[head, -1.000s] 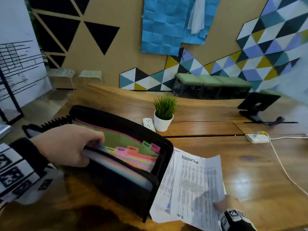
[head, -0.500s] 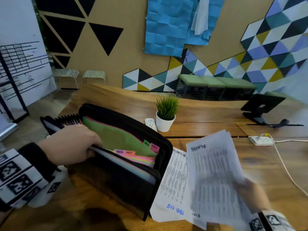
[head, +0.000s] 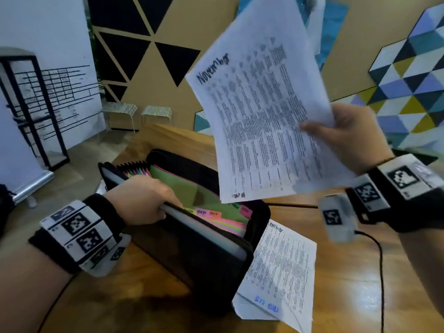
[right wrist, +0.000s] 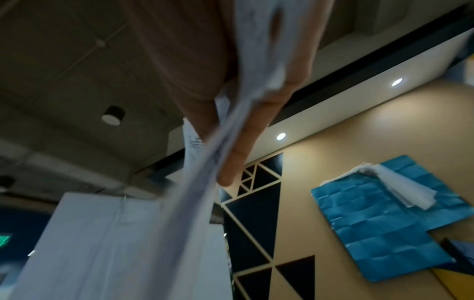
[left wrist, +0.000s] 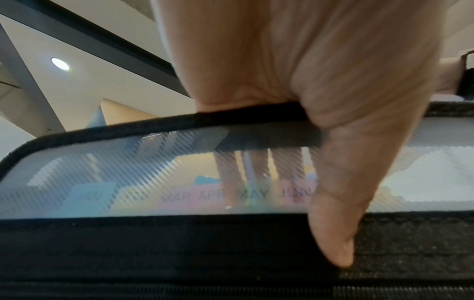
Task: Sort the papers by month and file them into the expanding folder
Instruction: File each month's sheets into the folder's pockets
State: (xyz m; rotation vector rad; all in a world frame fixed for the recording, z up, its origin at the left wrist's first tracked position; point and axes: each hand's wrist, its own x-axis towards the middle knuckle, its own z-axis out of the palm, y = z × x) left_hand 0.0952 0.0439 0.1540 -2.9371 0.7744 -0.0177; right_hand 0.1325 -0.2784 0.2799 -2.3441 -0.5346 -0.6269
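A black expanding folder [head: 197,255] stands open on the wooden table, its coloured month tabs [head: 206,212] showing SEP and OCT. My left hand [head: 141,200] grips the folder's near wall and dividers, thumb outside, fingers inside; the left wrist view shows the thumb [left wrist: 333,233] on the black cover and the fingers behind the clear pocket [left wrist: 128,172]. My right hand [head: 346,133] pinches the November papers [head: 259,111] by their right edge, raised above the folder. In the right wrist view the November papers [right wrist: 205,172] hang between thumb and fingers. A second sheet [head: 281,267] lies beside the folder.
Brown wooden table [head: 348,272] runs under everything. A black cable [head: 380,272] trails from my right wrist. Two small stools [head: 156,114] stand by the patterned wall at the back left, next to a black metal frame [head: 36,111].
My right hand has lifted the November papers off the table, up and over the folder. The left hand kept its hold on the folder, and the view tilted down and closer.
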